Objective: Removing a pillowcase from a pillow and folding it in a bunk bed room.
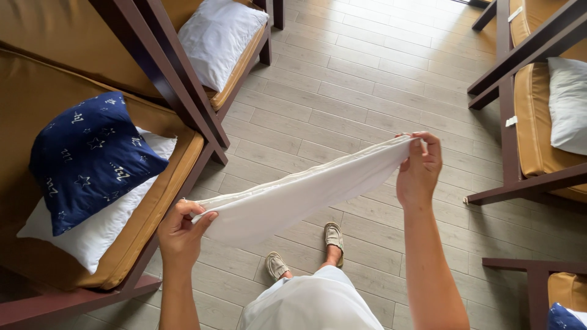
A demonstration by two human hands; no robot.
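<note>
I see both hands up w/ a white cloth (306, 192) stretched between them over the grey plank floor (367, 79); left hand (180, 232) pinches the lower end, thumb over the fold; right hand (420, 168) pinches the upper corner w/ fingertips, held higher; cloth sags a bit mid-span, apart from the bunk; navy star pillow (88, 159) lies on a white pillow (92, 235) on the tan mattress (36, 104) at left; shoes (333, 235) below.

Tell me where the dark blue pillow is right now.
In the head view the dark blue pillow lies at the left, on a white pillow on the tan mattress of the lower bunk, left of the left hand.
</note>
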